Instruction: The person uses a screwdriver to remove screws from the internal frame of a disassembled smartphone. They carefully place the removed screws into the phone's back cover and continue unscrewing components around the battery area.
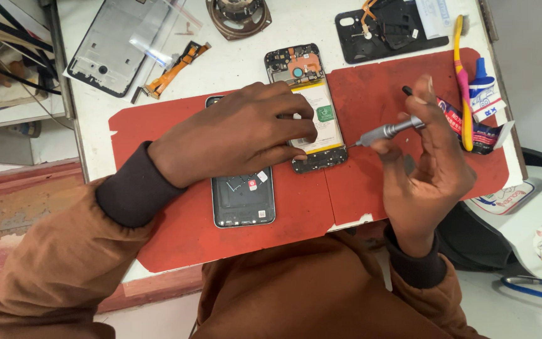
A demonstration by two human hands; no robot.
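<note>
Head view: left hand [239,135], fingers loosely curled, presses flat on an opened phone [308,107] lying on the red mat [158,125]. Right hand [425,157] pinches a grey screwdriver [387,132], tip at the phone's lower edge. The left palm hides much of a second phone shell [243,198].

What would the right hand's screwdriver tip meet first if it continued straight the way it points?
Probably the lower right edge of the opened phone, which the screwdriver in the right hand nearly touches; height above it is unclear.

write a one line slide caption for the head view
Left hand steadies an opened phone on a red mat while the right hand holds a small screwdriver at its lower edge.
</note>
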